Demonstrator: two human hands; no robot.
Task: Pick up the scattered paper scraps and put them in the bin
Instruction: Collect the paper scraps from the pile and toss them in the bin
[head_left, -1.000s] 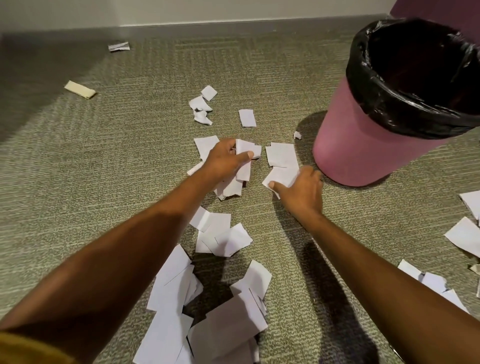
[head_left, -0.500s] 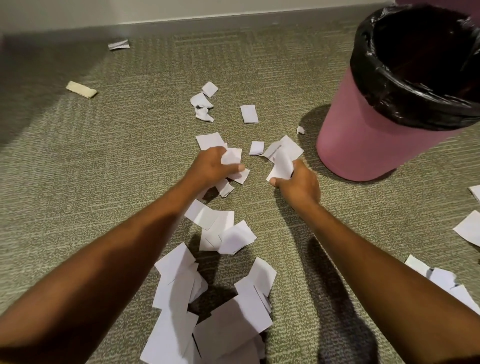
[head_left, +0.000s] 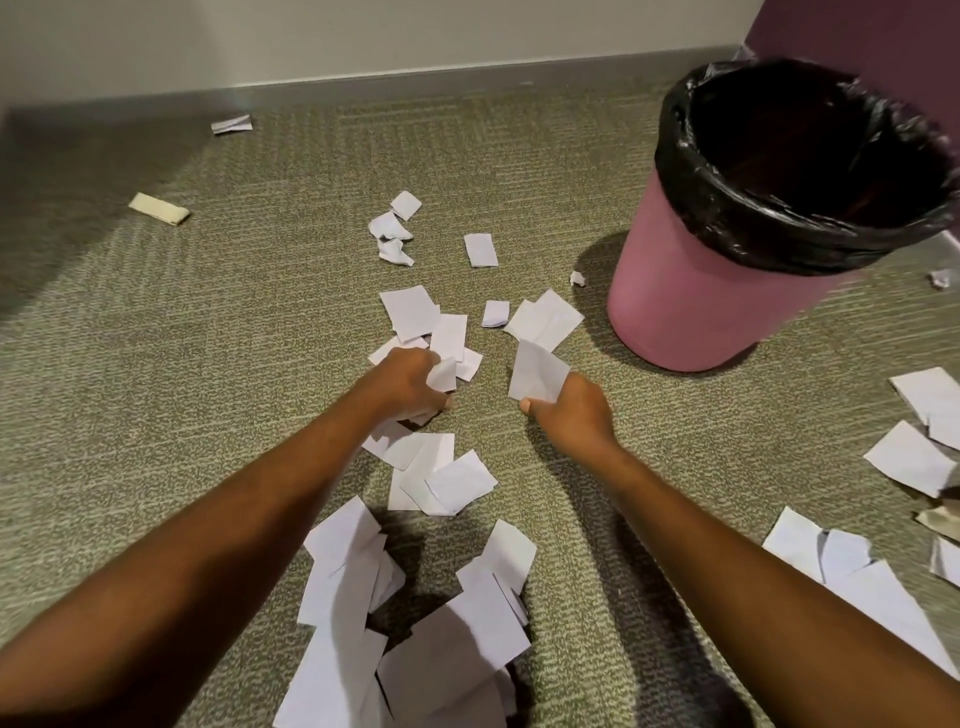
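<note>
White paper scraps lie scattered over the carpet. My left hand (head_left: 410, 382) grips a small bunch of scraps (head_left: 445, 373) low over the floor at the middle. My right hand (head_left: 569, 410) pinches one larger white scrap (head_left: 535, 371) that stands up from its fingers. A pink bin (head_left: 691, 291) with a black liner (head_left: 748, 223) stands upright to the right of and beyond my right hand, its mouth open. More scraps (head_left: 545, 317) lie flat just beyond both hands.
A heap of larger sheets (head_left: 415, 623) lies near me between my forearms. Other scraps (head_left: 909, 457) lie at the right edge, and some more (head_left: 395, 228) farther ahead. A cream strip (head_left: 158, 209) and a folded scrap (head_left: 231, 124) lie far left near the wall.
Both hands have drawn back toward me, closing on scraps. My left hand has gathered its bunch tighter, and the right has lifted one scrap off the pair near the bin.
</note>
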